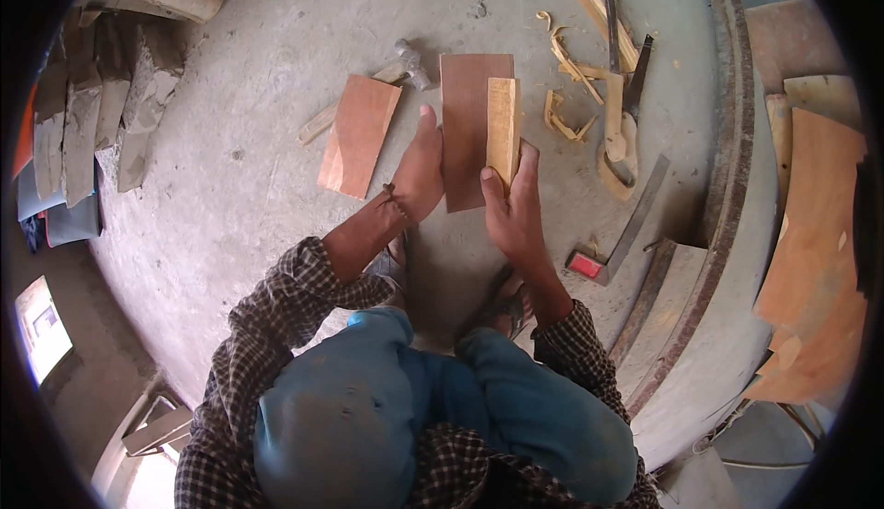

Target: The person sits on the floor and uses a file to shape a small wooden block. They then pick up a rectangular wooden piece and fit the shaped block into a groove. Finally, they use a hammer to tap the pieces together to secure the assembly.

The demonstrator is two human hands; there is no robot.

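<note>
A brown rectangular board (465,154) is in front of me, between my hands. My left hand (422,163) is held edge-up along its left side, fingers stretched out, touching or very near the edge. My right hand (517,210) grips a short pale wood strip (502,131), thumb on its face and fingers at its right side. The strip lies over the board's right part, roughly along its right edge. Left of my left hand is a second, smaller reddish-brown board (359,136). A hammer (412,62) lies partly beneath that board, its head showing beyond.
Wood shavings (575,71), a pale batten (599,11) and a wooden-handled saw (617,127) lie at the far right. Nearer is a try square (589,265) with a red-marked stock. Rough blocks (143,94) stand at left; curved wood sheets (806,251) lean at right.
</note>
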